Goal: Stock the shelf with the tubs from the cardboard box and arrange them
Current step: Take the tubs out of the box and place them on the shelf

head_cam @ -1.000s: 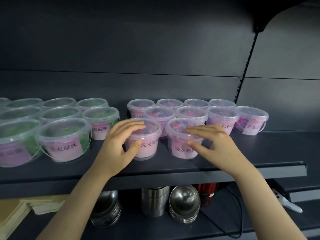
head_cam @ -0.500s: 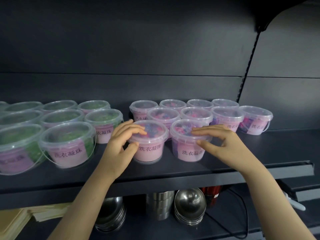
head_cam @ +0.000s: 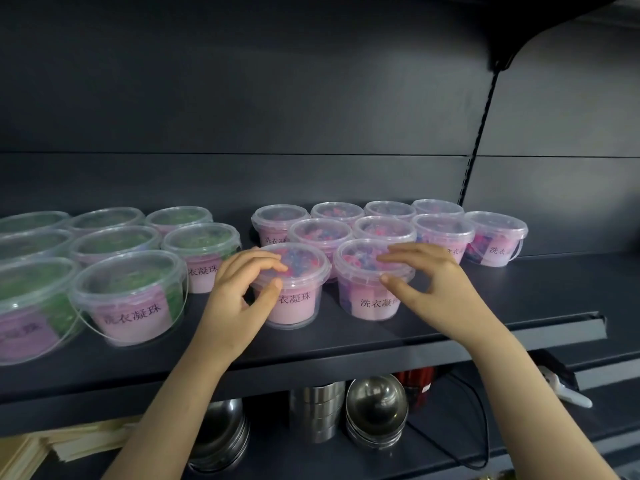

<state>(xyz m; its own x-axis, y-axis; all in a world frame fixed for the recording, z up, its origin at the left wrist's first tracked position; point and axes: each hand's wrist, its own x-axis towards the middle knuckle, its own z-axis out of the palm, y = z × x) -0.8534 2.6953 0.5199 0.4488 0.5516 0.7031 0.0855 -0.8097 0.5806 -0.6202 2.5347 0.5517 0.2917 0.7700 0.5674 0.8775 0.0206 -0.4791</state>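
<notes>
Clear lidded tubs with pink labels stand on the dark shelf (head_cam: 450, 327). A group with pink and blue beads fills the middle; its two front tubs sit side by side. My left hand (head_cam: 239, 292) grips the left front tub (head_cam: 294, 303) at its lid rim, fingers on top, thumb on the side. My right hand (head_cam: 433, 275) holds the right front tub (head_cam: 370, 299) the same way. Behind them stand more pink tubs (head_cam: 320, 233), one (head_cam: 497, 237) furthest right. Green-filled tubs (head_cam: 131, 296) fill the shelf's left side. No cardboard box is in view.
The shelf's right part past the last tub is bare. Below the shelf stand stacked steel bowls (head_cam: 375, 410), a steel container stack (head_cam: 317, 410), a red object (head_cam: 417, 386), a black cable (head_cam: 478, 427) and pale wooden boards (head_cam: 52, 445) at the lower left.
Both hands stay on the two front tubs. The tubs have edged slightly to the right and towards the ones behind, and my view has shifted a little.
</notes>
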